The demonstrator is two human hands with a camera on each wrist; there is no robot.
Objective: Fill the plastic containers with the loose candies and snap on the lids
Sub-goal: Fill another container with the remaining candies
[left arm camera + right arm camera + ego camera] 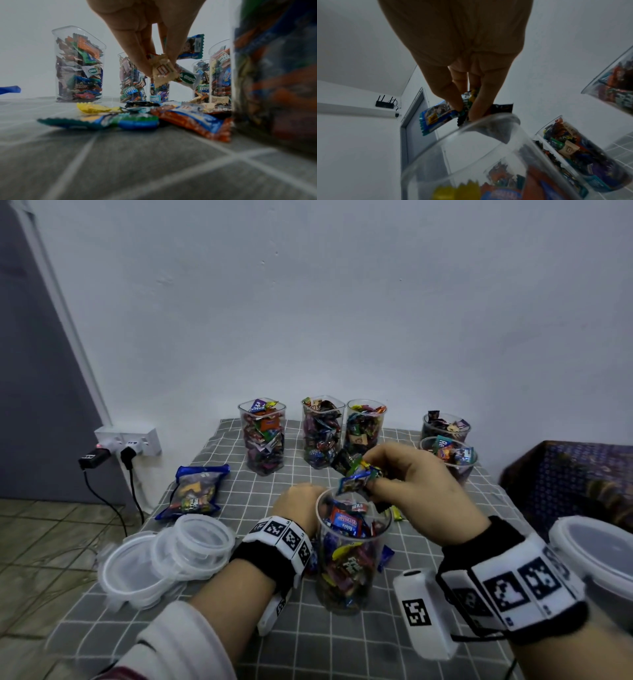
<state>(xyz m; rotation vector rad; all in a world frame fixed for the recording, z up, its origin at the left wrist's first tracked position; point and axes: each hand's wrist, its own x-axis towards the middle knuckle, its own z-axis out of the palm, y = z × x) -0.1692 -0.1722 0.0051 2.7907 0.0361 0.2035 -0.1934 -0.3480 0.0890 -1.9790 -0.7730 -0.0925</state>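
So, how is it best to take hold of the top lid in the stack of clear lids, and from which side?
Probably from above, by the rim. The top lid lies flat on the stack of clear lids, left of the left hand. Its raised round edge stands free, so thumb and fingers can likely pinch it on opposite sides and lift straight up.

The tablecloth (239, 625) is grey, crossed by a white grid. At its 9 o'clock edge lies a candy bag (193, 493) with a royal-blue border and yellow print. The lids (164, 556) at 8 o'clock are frosted and colourless. The near container (352, 587) is clear, and its sweets show red, blue and yellow. The right hand (421, 487) pinches wrappers (436, 117) of bright blue, green and black. The left hand (140, 33) pinches a beige wrapper (163, 70) with a red mark. Both wristbands (274, 546) are black, carrying white tiles with black square codes. The wall (342, 302) at 12 o'clock is pale grey-white.
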